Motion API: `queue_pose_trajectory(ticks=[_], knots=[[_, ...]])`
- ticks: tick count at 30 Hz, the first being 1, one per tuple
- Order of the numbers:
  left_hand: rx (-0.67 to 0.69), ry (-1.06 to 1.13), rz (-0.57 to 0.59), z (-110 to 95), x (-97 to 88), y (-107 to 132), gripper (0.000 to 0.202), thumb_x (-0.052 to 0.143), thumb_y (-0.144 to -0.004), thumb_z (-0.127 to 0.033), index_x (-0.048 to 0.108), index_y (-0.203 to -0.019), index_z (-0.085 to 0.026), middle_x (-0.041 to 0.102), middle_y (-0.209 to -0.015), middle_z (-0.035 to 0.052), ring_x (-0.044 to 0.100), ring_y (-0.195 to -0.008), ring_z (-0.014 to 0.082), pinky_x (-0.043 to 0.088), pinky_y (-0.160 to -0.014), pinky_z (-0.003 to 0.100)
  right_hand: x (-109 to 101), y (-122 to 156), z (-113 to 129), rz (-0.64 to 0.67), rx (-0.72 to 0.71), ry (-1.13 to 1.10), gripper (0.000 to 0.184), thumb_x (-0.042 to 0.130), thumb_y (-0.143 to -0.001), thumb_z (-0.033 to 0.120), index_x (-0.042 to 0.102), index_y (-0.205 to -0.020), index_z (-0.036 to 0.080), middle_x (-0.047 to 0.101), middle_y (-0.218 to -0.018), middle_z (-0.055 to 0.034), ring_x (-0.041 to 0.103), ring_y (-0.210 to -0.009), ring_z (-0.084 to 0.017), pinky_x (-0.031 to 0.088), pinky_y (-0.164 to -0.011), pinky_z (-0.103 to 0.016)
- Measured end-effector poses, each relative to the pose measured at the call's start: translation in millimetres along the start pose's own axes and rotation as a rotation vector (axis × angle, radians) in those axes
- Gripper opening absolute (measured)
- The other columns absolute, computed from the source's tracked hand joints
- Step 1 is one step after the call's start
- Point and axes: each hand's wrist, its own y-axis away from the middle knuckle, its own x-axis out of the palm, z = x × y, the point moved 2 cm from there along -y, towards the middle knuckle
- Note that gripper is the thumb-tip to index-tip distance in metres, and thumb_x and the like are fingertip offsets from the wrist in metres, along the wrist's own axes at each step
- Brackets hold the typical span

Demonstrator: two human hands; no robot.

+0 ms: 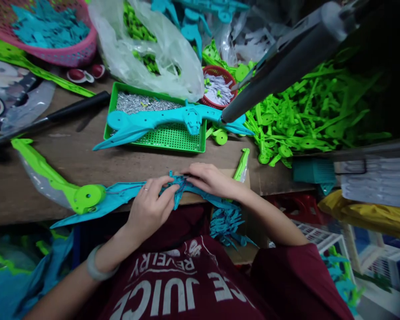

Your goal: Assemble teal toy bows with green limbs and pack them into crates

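Note:
My left hand (150, 205) and my right hand (209, 179) meet at the front edge of the wooden table (86, 164). Both have their fingers closed on the middle of a long blue plastic toy part (120, 198). A green plastic piece with a round hub (83, 196) sits on its left end. A second blue toy part (160, 124) of the same shape lies across a green tray (168, 140) farther back.
The green tray holds small metal bits (140, 103). A heap of green plastic parts (306, 115) fills the right. A pink basket of blue pieces (50, 29), a plastic bag (156, 49), a small red basket (217, 86) and a grey tool arm (283, 62) stand behind. Blue pieces (228, 224) lie below the table edge.

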Motion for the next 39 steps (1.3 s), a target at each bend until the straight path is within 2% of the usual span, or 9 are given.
queue_pose_trajectory(ticks=[3,7,14,19,21,25,31,35,39], knots=[[0.004,0.052,0.002,1.2,-0.3,-2.9,0.025,0.068,-0.089,-0.017,0.064,-0.114,-0.012,0.063,-0.119,0.0160,0.059,-0.105,0.0296,0.051,-0.086,0.043,-0.6,-4.3,-2.8,-0.010,-0.039,0.014,0.028,0.048,-0.104,0.025,0.061,-0.128,0.017,0.069,-0.121,-0.0082,0.064,-0.112,-0.018,0.051,-0.099,-0.034],[0.000,0.100,0.039,5.7,2.2,-3.9,0.017,0.065,-0.091,-0.016,0.064,-0.108,-0.013,0.064,-0.115,0.0142,0.059,-0.104,0.0276,0.052,-0.086,0.043,2.5,-7.3,-9.0,-0.047,-0.024,0.042,0.026,0.047,-0.105,0.025,0.065,-0.121,0.016,0.068,-0.107,-0.0075,0.064,-0.100,-0.016,0.053,-0.090,-0.031],[-0.005,0.163,0.052,9.7,0.2,-5.2,0.014,0.064,-0.091,-0.013,0.066,-0.106,-0.014,0.063,-0.113,0.0125,0.058,-0.101,0.0256,0.051,-0.086,0.042,-6.5,2.1,-19.1,-0.209,0.071,-0.040,0.023,0.051,-0.102,0.022,0.062,-0.121,0.016,0.070,-0.117,-0.0080,0.065,-0.105,-0.017,0.052,-0.092,-0.033],[0.026,0.225,0.054,6.3,1.0,-12.1,0.014,0.063,-0.091,-0.011,0.067,-0.104,-0.015,0.065,-0.109,0.0117,0.059,-0.102,0.0251,0.051,-0.087,0.041,-17.4,32.8,-15.4,-0.348,0.147,0.032,0.013,0.055,-0.099,0.022,0.066,-0.102,0.016,0.066,-0.092,-0.0031,0.060,-0.084,-0.015,0.048,-0.077,-0.029],[0.034,0.262,0.026,4.7,1.6,-15.8,0.012,0.064,-0.090,-0.009,0.066,-0.101,-0.015,0.068,-0.108,0.0110,0.060,-0.102,0.0243,0.051,-0.089,0.041,-12.6,46.4,-10.8,-0.315,0.132,0.072,0.013,0.054,-0.099,0.019,0.066,-0.098,0.015,0.060,-0.088,-0.0033,0.057,-0.083,-0.016,0.047,-0.075,-0.029],[0.132,0.265,0.056,1.6,5.9,-22.5,0.011,0.062,-0.089,-0.008,0.064,-0.098,-0.015,0.070,-0.117,0.0109,0.064,-0.110,0.0240,0.049,-0.099,0.042,5.4,62.3,-2.3,-0.148,0.050,0.141,0.025,0.045,-0.099,0.010,0.068,-0.107,0.018,0.057,-0.103,-0.0086,0.054,-0.098,-0.019,0.048,-0.085,-0.033],[0.231,0.177,0.165,2.5,13.5,-23.9,0.011,0.058,-0.093,-0.010,0.065,-0.100,-0.015,0.073,-0.101,0.0064,0.066,-0.103,0.0220,0.047,-0.097,0.040,14.0,48.2,-1.0,-0.232,0.162,0.240,0.014,0.051,-0.097,0.016,0.066,-0.098,0.016,0.055,-0.094,-0.0065,0.051,-0.092,-0.020,0.046,-0.081,-0.033],[0.089,0.238,0.110,1.9,15.3,-24.2,0.007,0.057,-0.095,-0.012,0.064,-0.095,-0.016,0.071,-0.093,0.0050,0.065,-0.094,0.0201,0.047,-0.093,0.037,17.3,29.7,2.9,-0.091,0.233,0.416,0.011,0.057,-0.095,0.021,0.065,-0.090,0.016,0.054,-0.097,-0.0085,0.049,-0.094,-0.023,0.044,-0.078,-0.034],[-0.056,0.291,0.065,-1.1,19.8,-25.9,0.008,0.056,-0.097,-0.017,0.064,-0.097,-0.016,0.069,-0.092,0.0049,0.064,-0.095,0.0206,0.047,-0.089,0.036,12.1,25.6,10.2,-0.154,0.250,0.380,0.008,0.053,-0.094,0.015,0.061,-0.096,0.015,0.055,-0.098,-0.0088,0.050,-0.095,-0.023,0.044,-0.081,-0.035]])
